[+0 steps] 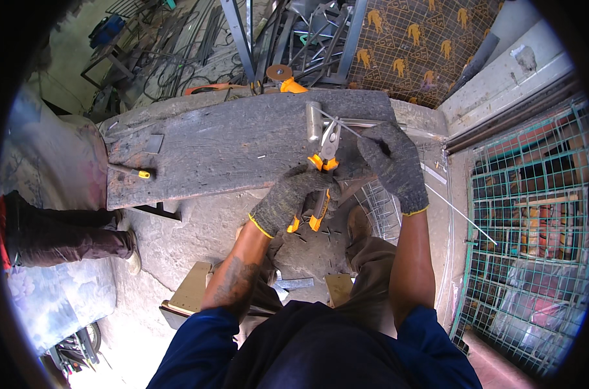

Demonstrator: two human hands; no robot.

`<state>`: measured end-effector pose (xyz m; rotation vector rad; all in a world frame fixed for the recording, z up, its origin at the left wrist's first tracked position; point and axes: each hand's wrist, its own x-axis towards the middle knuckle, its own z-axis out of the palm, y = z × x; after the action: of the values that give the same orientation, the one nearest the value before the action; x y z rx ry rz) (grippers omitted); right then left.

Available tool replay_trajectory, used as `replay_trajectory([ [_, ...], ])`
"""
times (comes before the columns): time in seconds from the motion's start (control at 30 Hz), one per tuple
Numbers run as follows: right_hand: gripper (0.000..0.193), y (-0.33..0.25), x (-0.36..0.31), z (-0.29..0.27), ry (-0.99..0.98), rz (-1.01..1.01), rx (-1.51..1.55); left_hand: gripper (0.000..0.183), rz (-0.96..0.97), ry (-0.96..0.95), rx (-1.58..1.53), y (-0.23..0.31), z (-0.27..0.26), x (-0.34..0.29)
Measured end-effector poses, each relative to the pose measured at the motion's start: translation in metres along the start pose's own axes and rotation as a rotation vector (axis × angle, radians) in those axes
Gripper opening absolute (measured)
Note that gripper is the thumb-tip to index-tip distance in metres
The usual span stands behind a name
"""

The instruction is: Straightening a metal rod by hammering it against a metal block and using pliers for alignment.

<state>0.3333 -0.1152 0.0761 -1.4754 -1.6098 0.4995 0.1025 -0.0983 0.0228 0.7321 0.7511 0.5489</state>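
My left hand [293, 200], in a dark knitted glove with a yellow cuff, is closed around the orange-and-grey handles of a pair of pliers [323, 162]. The jaws point away from me and meet a thin metal rod [347, 127]. My right hand [393, 161], gloved alike, is closed on that rod to the right of the jaws. A thin length [459, 214] sticks out past the right hand, apparently the same rod. Beside the jaws, a short metal cylinder [314, 121] rests on the dark wooden bench [223, 146]. Metal bars [365, 122] lie partly hidden behind the right hand.
A yellow-handled tool [131, 171] and a small metal plate [154, 143] lie on the bench's left. At its far edge sits an orange tool with a brown disc [279, 72]. Another person's leg [74, 230] is at left. Green wire mesh [528, 240] stands at right.
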Motion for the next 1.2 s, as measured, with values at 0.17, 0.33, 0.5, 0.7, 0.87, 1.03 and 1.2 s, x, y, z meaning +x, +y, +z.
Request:
replay_trajectory([
  [0.17,0.017,0.0,-0.001,0.002,0.004,0.064,-0.062,0.029,0.067,-0.083,-0.001,-0.003,0.003,-0.004],
  [0.33,0.021,0.009,0.0,0.002,-0.019,0.042,-0.051,0.027,0.025,0.012,0.055,0.01,0.025,-0.014],
  [0.5,0.021,0.008,0.001,0.005,-0.004,-0.077,-0.142,0.025,0.04,0.056,0.098,0.006,0.026,-0.012],
  [0.7,0.023,0.019,-0.001,0.001,-0.009,-0.077,-0.099,0.021,0.187,0.053,0.155,-0.006,0.028,-0.004],
  [0.87,0.022,0.009,0.001,0.001,-0.04,0.057,-0.023,0.013,0.23,0.06,0.257,-0.009,0.017,0.006],
  [1.03,0.023,0.027,-0.003,-0.003,-0.02,-0.021,-0.28,0.021,0.18,0.076,0.243,-0.011,0.025,0.016],
  [1.2,0.023,0.008,-0.003,-0.007,0.004,0.086,-0.052,0.017,0.053,-0.082,0.057,-0.023,0.034,0.0],
])
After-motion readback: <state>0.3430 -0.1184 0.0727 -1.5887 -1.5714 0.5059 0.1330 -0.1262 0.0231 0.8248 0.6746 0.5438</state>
